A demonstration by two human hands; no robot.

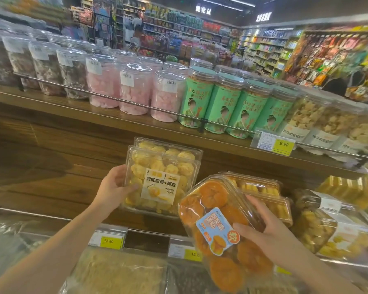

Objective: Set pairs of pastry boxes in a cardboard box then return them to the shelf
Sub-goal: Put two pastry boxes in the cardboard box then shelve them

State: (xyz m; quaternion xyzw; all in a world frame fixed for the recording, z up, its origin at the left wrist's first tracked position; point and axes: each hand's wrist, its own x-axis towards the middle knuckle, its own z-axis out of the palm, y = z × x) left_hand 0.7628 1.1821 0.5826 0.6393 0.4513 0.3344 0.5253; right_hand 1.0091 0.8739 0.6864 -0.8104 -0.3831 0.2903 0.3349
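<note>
Yellow cookies (157, 166) left, orange pastries (212, 211) right; far jars (221, 107) green, pink jars (134, 90) left; yellow tags (283, 144).

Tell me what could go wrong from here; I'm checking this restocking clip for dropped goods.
1. The left hand pinches two stacked yellow cookie boxes by one edge; the back box could slide off.
2. The right hand holds the orange pastry box tilted steeply, so it may slip or its lid may pop open.
3. Swinging either load could knock the green jars on the upper shelf.
</note>
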